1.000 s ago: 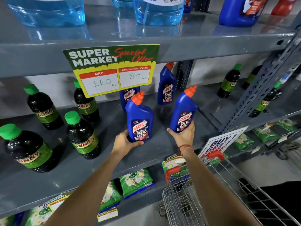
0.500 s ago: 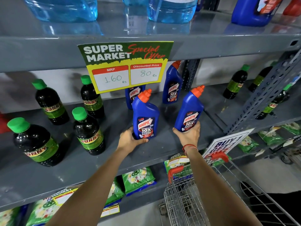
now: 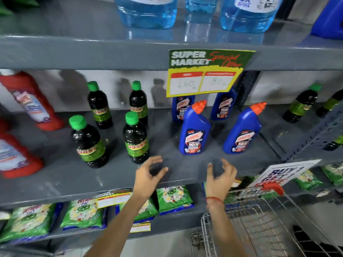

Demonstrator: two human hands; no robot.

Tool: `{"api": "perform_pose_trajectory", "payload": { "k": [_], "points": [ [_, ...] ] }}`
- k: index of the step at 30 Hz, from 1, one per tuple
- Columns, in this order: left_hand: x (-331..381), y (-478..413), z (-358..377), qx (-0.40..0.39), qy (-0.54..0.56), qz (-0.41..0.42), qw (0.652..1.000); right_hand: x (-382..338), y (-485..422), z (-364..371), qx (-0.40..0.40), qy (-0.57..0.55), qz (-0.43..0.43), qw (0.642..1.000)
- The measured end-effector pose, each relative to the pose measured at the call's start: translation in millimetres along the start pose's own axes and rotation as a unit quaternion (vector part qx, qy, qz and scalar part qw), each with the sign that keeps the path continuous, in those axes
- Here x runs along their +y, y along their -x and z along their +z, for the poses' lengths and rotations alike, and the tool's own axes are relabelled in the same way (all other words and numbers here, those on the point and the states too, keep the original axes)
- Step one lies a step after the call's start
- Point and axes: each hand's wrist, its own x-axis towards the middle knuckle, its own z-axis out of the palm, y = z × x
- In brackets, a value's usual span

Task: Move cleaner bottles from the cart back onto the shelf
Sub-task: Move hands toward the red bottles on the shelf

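Two blue cleaner bottles with orange caps stand upright on the grey middle shelf (image 3: 185, 169): the left bottle (image 3: 194, 130) and the right bottle (image 3: 241, 132). Two more blue bottles (image 3: 182, 108) stand behind them, partly hidden by the price sign. My left hand (image 3: 148, 173) hovers in front of the shelf edge, fingers curled apart, holding nothing. My right hand (image 3: 220, 175), with a red thread on the wrist, is likewise empty and apart from the bottles. The wire cart (image 3: 259, 219) is at the lower right.
Dark bottles with green caps (image 3: 135, 138) stand left of the blue ones, red bottles (image 3: 31, 102) at the far left. A yellow price sign (image 3: 204, 75) hangs from the upper shelf. Green packets (image 3: 81, 212) lie on the lower shelf. Clear blue jugs (image 3: 148, 12) stand above.
Both hands have let go of the two front blue bottles and drawn back toward the shelf edge. The bottles now stand on the shelf. The view has swung left.
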Motion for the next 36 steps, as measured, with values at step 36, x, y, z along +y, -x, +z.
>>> {"api": "perform_pose_trajectory", "payload": {
  "k": [36],
  "points": [
    [-70, 56, -236, 0.308, 0.035, -0.101, 0.945, -107, 185, 111, -0.192, -0.059, -0.137, 0.97]
  ]
}}
